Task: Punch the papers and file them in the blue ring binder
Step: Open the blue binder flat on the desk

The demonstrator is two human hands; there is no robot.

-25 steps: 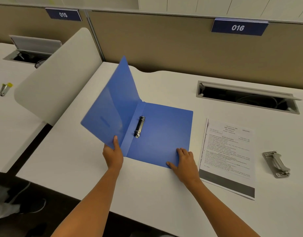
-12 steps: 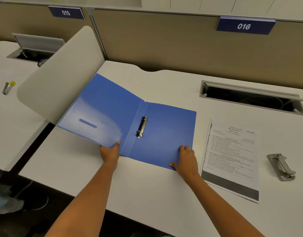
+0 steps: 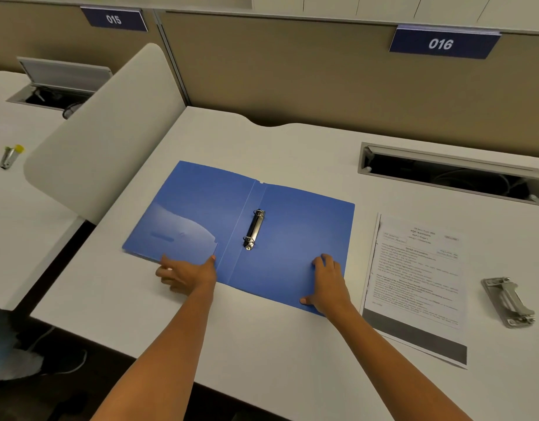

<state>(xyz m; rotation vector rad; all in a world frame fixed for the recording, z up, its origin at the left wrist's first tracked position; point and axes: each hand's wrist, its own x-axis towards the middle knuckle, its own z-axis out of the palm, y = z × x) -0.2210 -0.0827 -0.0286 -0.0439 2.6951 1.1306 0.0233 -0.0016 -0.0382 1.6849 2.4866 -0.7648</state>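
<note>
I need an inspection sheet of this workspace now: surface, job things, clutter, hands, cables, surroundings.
Surface: white desk, bearing all the job's things.
Job's things: blue ring binder lies open flat; rings look closed; papers lie right of it; hole punch further right.
Clutter: nothing seen on this desk.
Hands: left hand at the front cover's near edge; right hand flat on the back cover.
Cables: some inside the open cable tray.
Surroundings: partition sign 016; a neighbouring desk on the left.
</note>
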